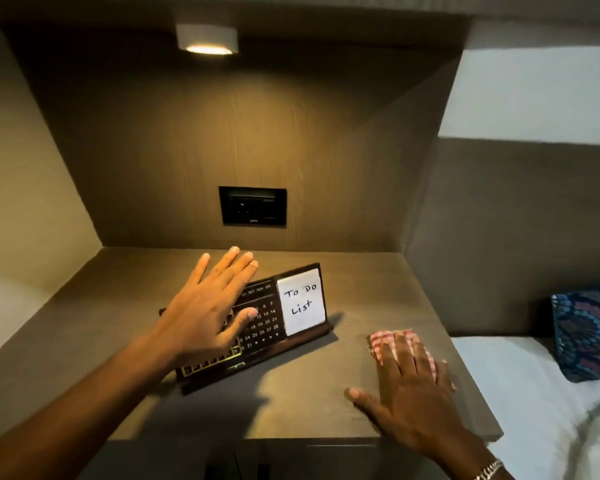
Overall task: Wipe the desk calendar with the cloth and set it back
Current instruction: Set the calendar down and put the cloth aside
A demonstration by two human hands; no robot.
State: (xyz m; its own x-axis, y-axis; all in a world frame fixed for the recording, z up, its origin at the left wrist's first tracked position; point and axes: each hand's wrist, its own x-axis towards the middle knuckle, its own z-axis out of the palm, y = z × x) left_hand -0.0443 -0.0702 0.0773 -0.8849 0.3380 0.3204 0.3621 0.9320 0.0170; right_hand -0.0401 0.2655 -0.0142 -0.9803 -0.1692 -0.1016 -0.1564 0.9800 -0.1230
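A wood-panelled alcove [222,133] encloses the scene, lit from above by a small ceiling-mounted downlight [207,39], with a black socket plate [252,206] set in the rear panel. To the right lies a bed with a white sheet [534,393] and a blue patterned cushion [586,332]. The brown worktop [309,403] fills the alcove floor. On it, near the centre, the desk calendar [257,327] stands on its dark base, tilted backward and angled so that its right end sits further back; a white note reading "To Do List" [301,301] occupies its right section, beside a grid of dates. The left hand [207,306] is spread open with fingers extended, in front of the calendar's left half and covering it; whether it touches the calendar cannot be told, and it grips nothing. The right hand [406,386], also flat and open, rests palm-down on the red-and-white checked cloth [387,342], which lies on the worktop to the right of the calendar and apart from it. A metal bracelet [489,470] circles the right wrist.
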